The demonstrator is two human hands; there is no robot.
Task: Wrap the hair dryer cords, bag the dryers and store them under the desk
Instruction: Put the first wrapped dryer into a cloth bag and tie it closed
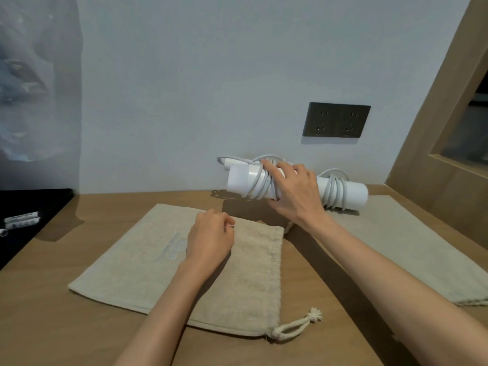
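I'm seeing right hand (293, 191) gripping white cord-wrapped cylindrical hair dryer (241, 180) at centre-right, axis running left-right. Left hand (211, 237) is pinching beige cloth drawstring bag (126, 273); its mouth is facing right, just below the dryer.

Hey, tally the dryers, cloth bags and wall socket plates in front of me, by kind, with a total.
Dryers: 2, one gripped by the right hand, one lying to its right
Bags: 2, one in the middle, one on the right
Socket plates: 1
Total: 5
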